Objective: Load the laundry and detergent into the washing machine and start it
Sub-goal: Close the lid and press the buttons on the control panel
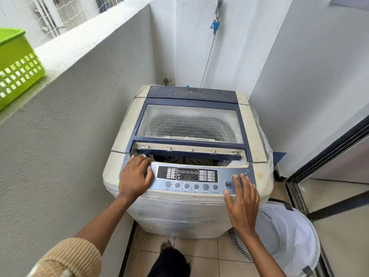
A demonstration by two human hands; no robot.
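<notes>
A top-loading washing machine (257, 136) stands in the corner, cream with a dark blue lid frame. Its glass lid (189, 122) is almost down, with a narrow gap at the front where dark laundry (191, 161) shows inside the drum. My left hand (134, 176) rests on the left end of the control panel (187, 179), its fingers lying over the panel's upper edge at the gap. My right hand (242, 200) lies flat with straight fingers on the panel's right end, a fingertip on the round button (235, 177) beside the start/pause button (228, 185).
A white laundry hamper (289, 236) stands on the tiled floor right of the machine. A green plastic basket (16, 64) sits on the ledge at left. A tap with a hose (216, 19) and a wall socket (168, 79) are behind the machine. A sliding door frame (319, 172) runs along the right.
</notes>
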